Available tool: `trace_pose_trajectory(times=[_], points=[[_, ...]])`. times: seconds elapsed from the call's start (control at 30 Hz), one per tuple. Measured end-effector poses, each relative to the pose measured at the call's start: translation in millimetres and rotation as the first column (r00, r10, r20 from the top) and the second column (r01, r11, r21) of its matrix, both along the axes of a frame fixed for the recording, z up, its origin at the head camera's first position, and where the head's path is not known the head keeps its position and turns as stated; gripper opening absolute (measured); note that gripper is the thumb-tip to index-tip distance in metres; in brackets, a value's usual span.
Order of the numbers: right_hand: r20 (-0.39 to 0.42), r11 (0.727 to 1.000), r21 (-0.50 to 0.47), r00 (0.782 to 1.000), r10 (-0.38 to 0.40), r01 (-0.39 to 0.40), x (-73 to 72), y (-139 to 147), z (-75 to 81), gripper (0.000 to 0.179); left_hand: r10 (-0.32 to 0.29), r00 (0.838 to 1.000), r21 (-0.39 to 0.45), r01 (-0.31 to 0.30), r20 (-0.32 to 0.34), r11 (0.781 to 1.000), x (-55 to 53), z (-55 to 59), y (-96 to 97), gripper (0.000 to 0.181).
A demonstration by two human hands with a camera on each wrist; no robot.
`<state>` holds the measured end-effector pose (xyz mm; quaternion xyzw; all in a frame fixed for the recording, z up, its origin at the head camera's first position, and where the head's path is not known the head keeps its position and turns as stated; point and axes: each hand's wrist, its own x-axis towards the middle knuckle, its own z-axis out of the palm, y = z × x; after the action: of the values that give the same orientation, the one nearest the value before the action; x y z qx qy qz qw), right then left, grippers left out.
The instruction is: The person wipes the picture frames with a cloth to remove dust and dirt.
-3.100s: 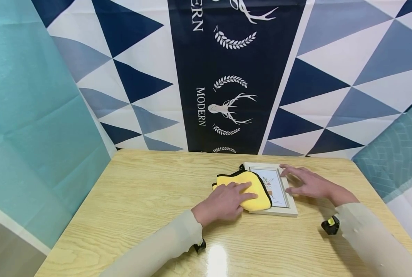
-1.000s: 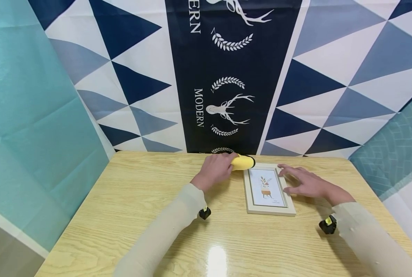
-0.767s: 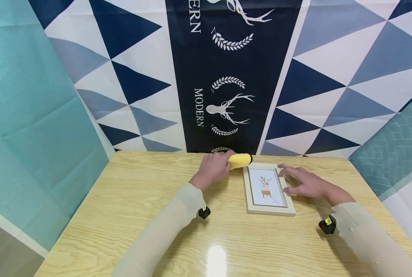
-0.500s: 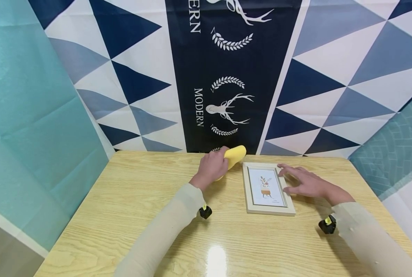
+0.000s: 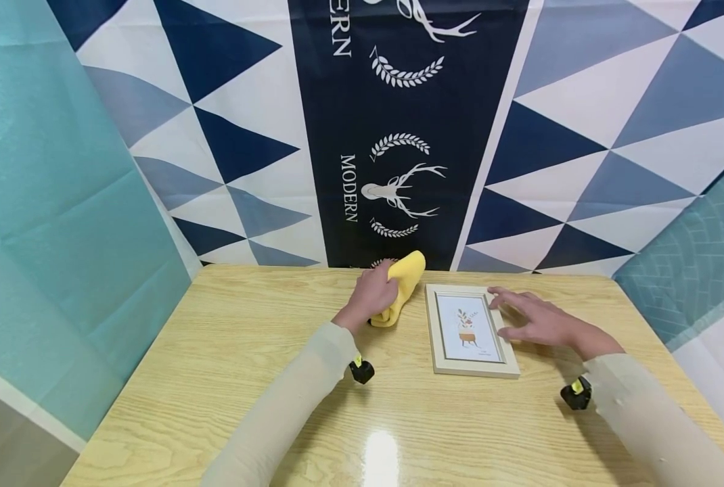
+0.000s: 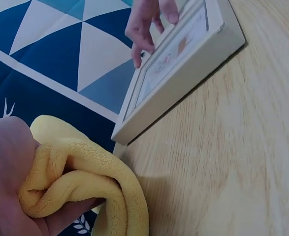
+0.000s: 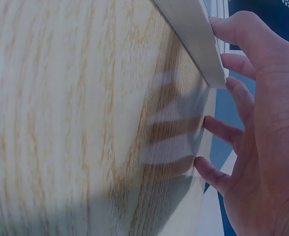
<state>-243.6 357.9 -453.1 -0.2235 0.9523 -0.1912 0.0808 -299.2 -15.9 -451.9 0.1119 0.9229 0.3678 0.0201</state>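
Near the far edge of the wooden table (image 5: 264, 338), a yellow cloth (image 5: 406, 279) is held up by the left hand (image 5: 369, 296). The fingers of this grip are curled around the cloth, and soft, thick folds of it are seen in the left wrist view. Whether its lower end is rested on the table cannot be told.

To the right of the cloth, and separated from it by a small gap, a cream picture frame (image 5: 473, 335) is laid flat on the table, face up. Inside it a print (image 5: 467, 330) is shown, on which a plant in an orange pot with legs is drawn.

At the right side of the frame, the right hand (image 5: 538, 321) is placed. Its grip is relaxed and spread wide, with the thumb and the nearest fingertips rested against the rim; nothing is enclosed by it. The other two fingers are held lower, beyond the corner of the frame.

Both arms are covered by pale sleeves (image 5: 289, 399). Behind the table, a wall covering (image 5: 398, 101) is decorated with blue and white triangles, deer heads and the word "MODERN".
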Motion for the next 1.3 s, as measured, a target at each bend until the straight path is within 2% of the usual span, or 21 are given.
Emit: trace_pose_trajectory(times=[0.13,0.17,0.2,0.23,0.43,0.57,0.67,0.8,0.93,1.1,1.3], points=[[-0.009,1.000,0.004,1.000,0.003,-0.003,-1.1,0.9,-1.7,0.057,0.002,1.000,-0.014,-0.002,0.013,1.000,-22.9,-30.5,3.1,0.054],[-0.010,1.000,0.004,1.000,0.005,-0.005,-1.4,1.1,-2.0,0.057,0.005,1.000,-0.015,-0.004,0.030,1.000,-21.0,-26.5,4.1,0.054],[-0.012,1.000,0.004,1.000,0.007,-0.007,-1.6,1.2,-2.2,0.056,0.005,1.000,-0.012,-0.005,0.029,1.000,-23.4,-31.4,4.7,0.054],[-0.012,1.000,0.004,1.000,0.009,-0.009,-1.7,1.3,-2.2,0.056,-0.002,0.999,-0.017,0.002,0.037,1.000,-22.3,-30.4,5.4,0.054],[-0.011,1.000,0.000,1.000,0.018,-0.018,-0.9,1.2,0.0,0.054,-0.036,0.998,-0.002,0.036,0.057,0.999,-7.8,-20.8,13.0,0.048],[-0.013,1.000,0.001,1.000,0.017,-0.017,-0.2,1.9,0.4,0.053,-0.073,0.997,-0.021,0.073,0.015,0.997,-11.3,-34.3,22.6,0.048],[-0.015,1.000,0.000,1.000,0.017,-0.017,0.3,2.8,-0.1,0.053,-0.072,0.997,-0.048,0.070,-0.025,0.996,-18.6,-51.4,31.7,0.050],[-0.017,1.000,-0.001,1.000,0.013,-0.013,0.4,4.2,-2.0,0.053,-0.067,0.997,-0.076,0.064,-0.038,0.995,-20.6,-60.3,43.9,0.054],[-0.010,1.000,-0.002,1.000,0.008,-0.008,-0.7,4.6,-4.8,0.053,-0.074,0.996,-0.121,0.068,-0.044,0.990,-16.7,-62.6,52.2,0.058],[0.003,1.000,0.000,1.000,0.000,0.000,-1.1,4.0,-4.4,0.054,-0.085,0.996,-0.122,0.081,-0.024,0.989,-11.4,-61.8,59.5,0.062],[-0.001,1.000,-0.010,1.000,0.006,-0.006,-0.8,1.9,-1.6,0.054,-0.068,0.998,-0.118,0.069,0.011,0.991,-6.0,-54.3,63.2,0.064]])
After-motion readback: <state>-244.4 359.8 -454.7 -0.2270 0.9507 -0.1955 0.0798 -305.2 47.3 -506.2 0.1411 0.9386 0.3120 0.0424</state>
